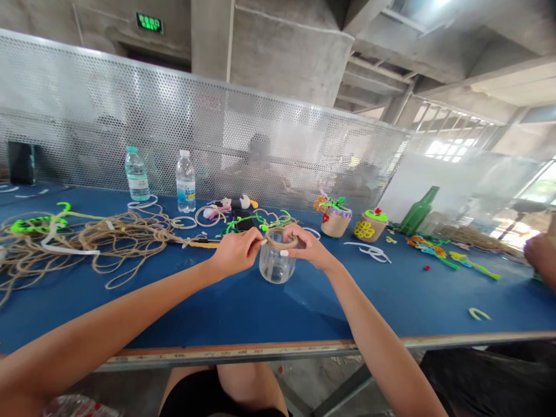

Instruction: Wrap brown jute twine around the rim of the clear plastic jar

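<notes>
A clear glass jar (277, 271) stands upright on the blue table in front of me, with brown twine (284, 244) wound around its neck. My right hand (311, 250) grips the jar at the neck from the right, fingers over the rim and thumb at the front. At the left side of the neck, my left hand (238, 251) is closed in a pinch on the twine; its fingertips partly hide the strand. Left of that hand lies a large loose tangle of twine (125, 231). A yellow-orange stick-like tool (203, 244) lies partly behind my left hand.
Two water bottles (186, 182) stand by the perforated metal screen (278, 139). Behind the jar are two twine-wrapped pots (336, 223) with pipe-cleaner flowers. A green glass bottle (419, 213) and colourful pipe cleaners (434, 249) lie rightward. Another person's hand (541, 258) is at the right edge.
</notes>
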Tool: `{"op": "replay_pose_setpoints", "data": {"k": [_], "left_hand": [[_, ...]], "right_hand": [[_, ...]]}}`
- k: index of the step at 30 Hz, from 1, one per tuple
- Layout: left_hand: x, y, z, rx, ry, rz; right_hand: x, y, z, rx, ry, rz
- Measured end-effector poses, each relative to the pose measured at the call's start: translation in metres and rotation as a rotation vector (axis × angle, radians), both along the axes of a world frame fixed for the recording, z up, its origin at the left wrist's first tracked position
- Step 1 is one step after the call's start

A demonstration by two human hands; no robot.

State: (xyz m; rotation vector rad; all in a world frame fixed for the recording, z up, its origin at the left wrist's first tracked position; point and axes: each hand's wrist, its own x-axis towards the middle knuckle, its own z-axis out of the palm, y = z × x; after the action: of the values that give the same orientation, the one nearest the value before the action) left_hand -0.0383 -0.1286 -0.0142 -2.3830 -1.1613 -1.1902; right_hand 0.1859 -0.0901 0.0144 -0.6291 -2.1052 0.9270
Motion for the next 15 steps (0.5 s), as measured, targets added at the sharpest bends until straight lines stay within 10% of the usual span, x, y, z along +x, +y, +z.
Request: {"op": "replay_pose_setpoints", "data": {"k": [15], "left_hand": [[0.008,0.014,0.019,-0.297,-0.311,-0.165]], "right_hand": [[-0.010,0.009,-0.008,-0.182,0.117,-0.008]]}}
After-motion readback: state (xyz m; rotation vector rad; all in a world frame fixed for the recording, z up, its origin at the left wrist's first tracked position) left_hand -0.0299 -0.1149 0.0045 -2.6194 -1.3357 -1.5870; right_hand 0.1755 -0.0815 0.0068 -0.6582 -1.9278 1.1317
